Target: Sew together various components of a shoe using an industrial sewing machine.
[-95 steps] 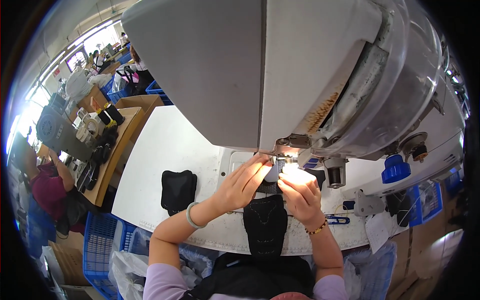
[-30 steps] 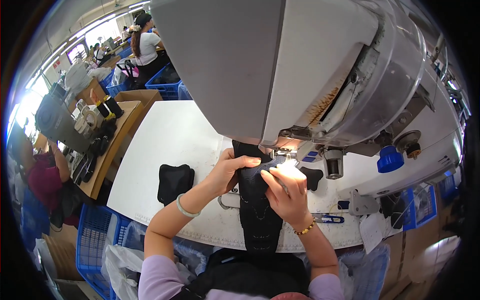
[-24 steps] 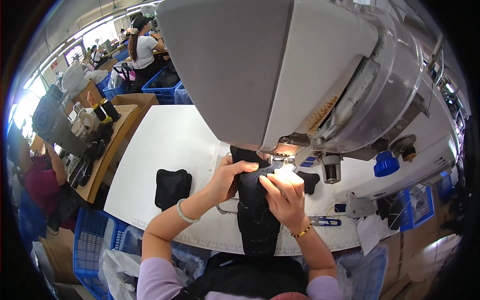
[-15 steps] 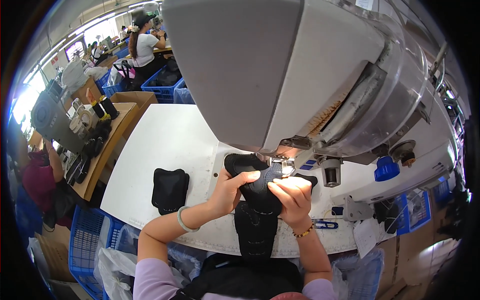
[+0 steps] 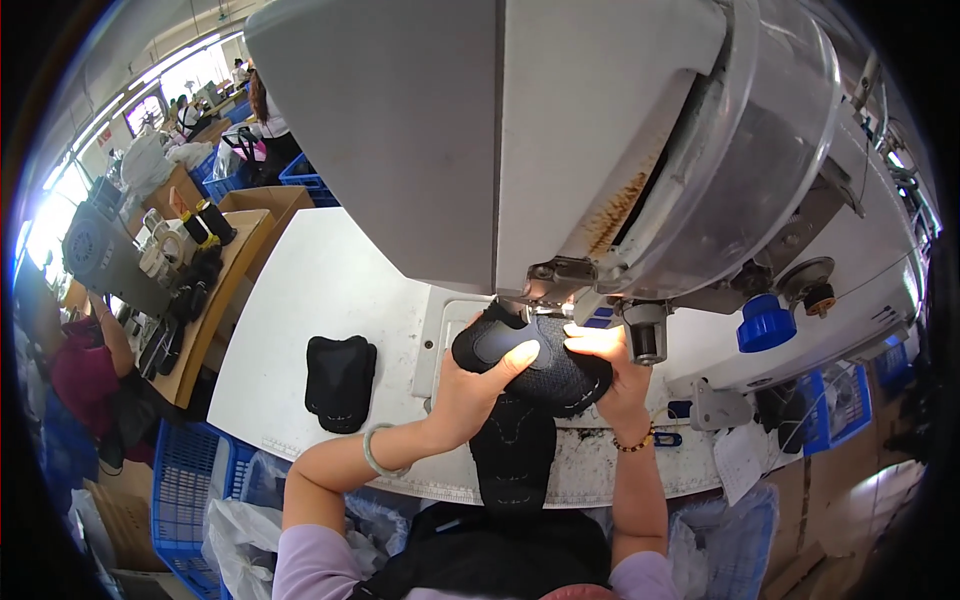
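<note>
A black mesh shoe upper (image 5: 560, 368) sits under the head of a large grey-white sewing machine (image 5: 450, 130), at the needle area. My left hand (image 5: 468, 398) grips its left side, thumb pressed on top. My right hand (image 5: 622, 378) pinches its right edge, thumb and fingers close to the machine's foot. The needle itself is hidden. Below the hands, another black piece (image 5: 512, 455) with light stitch marks lies across the table's front edge. To the left, a small pile of black pieces (image 5: 340, 385) rests on the white tabletop (image 5: 290, 300).
Blue-handled thread snips (image 5: 666, 439) lie right of my right wrist. A blue knob (image 5: 767, 322) juts from the machine. Blue baskets (image 5: 185, 500) with plastic bags stand below the table. At the left, a person (image 5: 85, 375) sits by another machine (image 5: 115, 250) with thread spools.
The shoe upper has been turned and tilted, so more of its mesh face shows. Both hands have shifted their grip with it, the right moving slightly right. My view has moved closer to the machine.
</note>
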{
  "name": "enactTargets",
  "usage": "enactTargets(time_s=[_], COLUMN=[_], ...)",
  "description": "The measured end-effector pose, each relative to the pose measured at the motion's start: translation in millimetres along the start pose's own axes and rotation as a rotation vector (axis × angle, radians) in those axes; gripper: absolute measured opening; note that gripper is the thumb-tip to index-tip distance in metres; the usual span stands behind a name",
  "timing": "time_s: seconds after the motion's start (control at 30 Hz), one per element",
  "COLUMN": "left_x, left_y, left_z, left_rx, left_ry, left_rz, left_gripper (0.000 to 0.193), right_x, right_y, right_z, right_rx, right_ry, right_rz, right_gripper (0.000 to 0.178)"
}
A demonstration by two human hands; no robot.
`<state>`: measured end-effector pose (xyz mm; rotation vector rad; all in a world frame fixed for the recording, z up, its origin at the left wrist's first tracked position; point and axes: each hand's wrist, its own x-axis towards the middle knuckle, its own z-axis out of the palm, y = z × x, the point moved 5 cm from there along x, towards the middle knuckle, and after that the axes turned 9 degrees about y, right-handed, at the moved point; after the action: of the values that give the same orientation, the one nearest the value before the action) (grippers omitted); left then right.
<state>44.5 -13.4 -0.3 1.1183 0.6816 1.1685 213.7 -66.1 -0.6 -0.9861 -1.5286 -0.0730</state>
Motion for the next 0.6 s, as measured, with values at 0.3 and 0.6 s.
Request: enactTargets(time_s=[0.3, 0.6], left_x=[16.4, 38.0], left_y=[12.9, 7.8], left_z=[-5.1, -15.8], left_rx=[0.214, 0.01], left_ry=[-0.046, -0.096], left_rz=[-0.014, -0.193], left_gripper=[0.027, 0.021], right_x=[-1.0, -6.6], right_y=[-0.9, -17.1], right_z=[1.5, 8.6], right_rx=[-0.062, -0.185], right_ry=[-0.002, 0.002], right_rz=[-0.027, -0.107], right_gripper=[0.031, 0.032])
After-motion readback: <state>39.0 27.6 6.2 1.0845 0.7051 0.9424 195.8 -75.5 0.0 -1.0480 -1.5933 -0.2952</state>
